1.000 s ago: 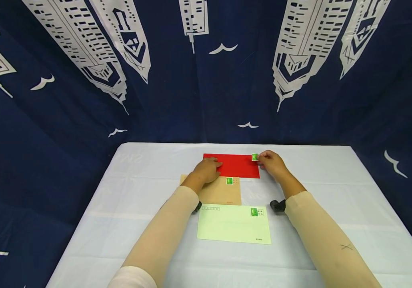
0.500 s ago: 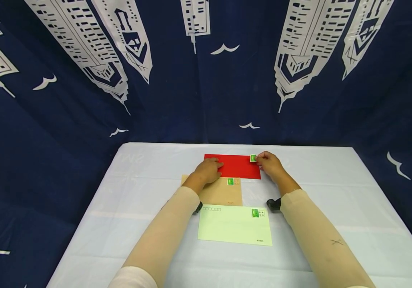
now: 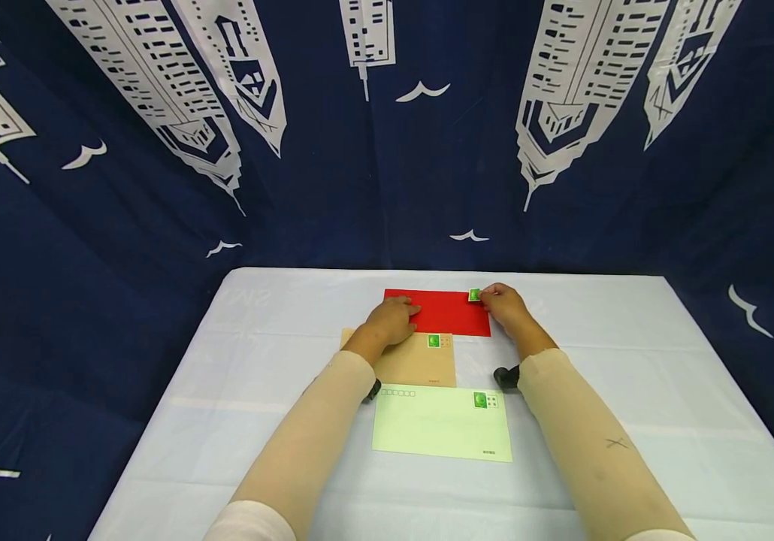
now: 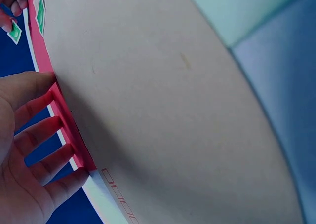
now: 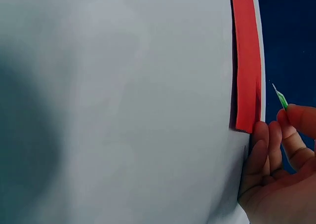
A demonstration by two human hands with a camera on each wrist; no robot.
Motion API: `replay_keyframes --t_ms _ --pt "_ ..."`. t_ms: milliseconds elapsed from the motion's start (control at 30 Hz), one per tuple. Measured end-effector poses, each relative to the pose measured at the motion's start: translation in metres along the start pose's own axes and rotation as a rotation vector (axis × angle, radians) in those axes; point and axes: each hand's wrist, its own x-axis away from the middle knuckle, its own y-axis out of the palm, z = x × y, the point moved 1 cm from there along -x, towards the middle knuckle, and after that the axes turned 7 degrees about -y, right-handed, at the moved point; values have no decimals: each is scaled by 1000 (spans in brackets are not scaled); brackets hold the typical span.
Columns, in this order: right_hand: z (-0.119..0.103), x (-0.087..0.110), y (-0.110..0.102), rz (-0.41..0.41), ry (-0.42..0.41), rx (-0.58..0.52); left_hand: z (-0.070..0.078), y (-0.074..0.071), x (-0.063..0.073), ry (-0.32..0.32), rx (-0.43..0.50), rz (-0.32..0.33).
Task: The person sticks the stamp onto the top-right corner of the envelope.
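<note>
A red envelope [image 3: 448, 312] lies flat at the middle of the table. My left hand [image 3: 392, 318] rests on its left end with straight fingers [image 4: 42, 130] pressing it down. My right hand [image 3: 505, 306] pinches a small green stamp [image 3: 474, 295] just above the envelope's top right corner; in the right wrist view the stamp [image 5: 281, 98] is held edge-on between thumb and fingertip beside the red envelope [image 5: 245, 61]. Nearer me lie a tan envelope [image 3: 421, 359] and a pale green envelope [image 3: 441, 423], each bearing a green stamp.
The table [image 3: 630, 361] is covered with a pale blue cloth. A dark blue curtain [image 3: 373, 150] printed with white skyscrapers closes in the back and both sides.
My right hand has carried the stamp slightly left, over the red envelope's top right corner. The left hand stays put on the envelope.
</note>
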Motion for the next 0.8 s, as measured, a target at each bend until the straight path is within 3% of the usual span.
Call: replay_keyframes --t_ms 300,800 --pt "-6 -5 7 -6 86 49 -1 1 1 -6 12 -11" --pt "-15 -7 10 -6 121 160 -1 2 -1 -1 1 11"
